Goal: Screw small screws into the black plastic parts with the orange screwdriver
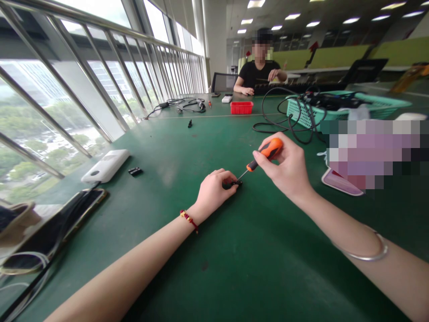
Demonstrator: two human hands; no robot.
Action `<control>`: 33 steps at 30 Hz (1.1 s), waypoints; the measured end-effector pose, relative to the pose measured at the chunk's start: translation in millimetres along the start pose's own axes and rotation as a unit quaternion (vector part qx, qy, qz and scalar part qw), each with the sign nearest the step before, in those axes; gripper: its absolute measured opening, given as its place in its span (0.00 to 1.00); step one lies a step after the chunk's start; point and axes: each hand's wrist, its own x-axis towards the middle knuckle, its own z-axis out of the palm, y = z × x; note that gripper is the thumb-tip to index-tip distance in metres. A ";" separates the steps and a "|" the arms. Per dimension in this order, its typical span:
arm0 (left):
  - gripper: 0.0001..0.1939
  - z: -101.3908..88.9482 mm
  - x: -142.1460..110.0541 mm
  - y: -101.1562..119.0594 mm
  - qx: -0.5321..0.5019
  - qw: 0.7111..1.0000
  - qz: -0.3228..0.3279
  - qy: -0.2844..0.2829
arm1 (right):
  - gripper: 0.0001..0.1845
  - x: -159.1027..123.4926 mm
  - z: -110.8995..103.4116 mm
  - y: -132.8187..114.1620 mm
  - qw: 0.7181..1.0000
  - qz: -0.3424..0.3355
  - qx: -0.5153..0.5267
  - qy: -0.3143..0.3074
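My right hand grips an orange and black screwdriver by its handle, the shaft slanting down to the left. The tip meets a small black part on the green table. Pinched round that part are the thumb and fingers of my left hand, which rests on the tabletop. Fingers cover much of the part, so its kind cannot be made out. Another small black piece lies to the left, and a smaller black one sits farther back.
At left lie a white power bank and a phone with cables. Behind my hands stand a red tray and a teal basket of black cables. A person sits at the far end. Metal railings line the left side.
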 end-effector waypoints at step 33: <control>0.05 -4.8 -0.5 5.6 -0.009 1.000 -0.001 -0.019 | 0.20 -1.5 -1.0 -12.6 0.993 0.052 -0.063 -0.085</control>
